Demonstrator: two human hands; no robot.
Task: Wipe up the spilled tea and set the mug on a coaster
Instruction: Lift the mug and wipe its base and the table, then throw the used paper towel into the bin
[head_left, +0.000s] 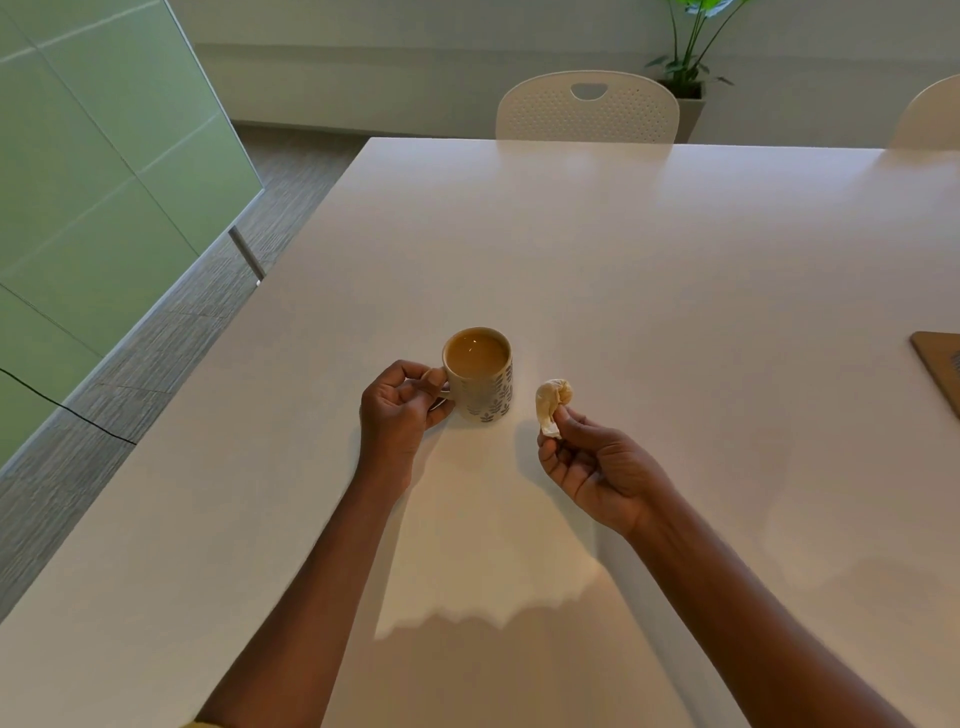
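Observation:
A white mug (483, 384) with a grey leaf pattern stands upright on the white table (649, 249), full of milky tea. My left hand (397, 402) is closed around its handle on the mug's left side. To the right of the mug, my right hand (592, 467) pinches a crumpled, tea-stained tissue (551, 402) between thumb and fingers, held just above the tabletop. A brown coaster (941, 366) lies at the right edge of the view, partly cut off. No wet patch shows on the table around the mug.
Two white chairs (587, 111) stand at the table's far side. A potted plant (688, 62) sits behind them. The table's left edge drops to grey flooring beside a green glass partition (93, 182).

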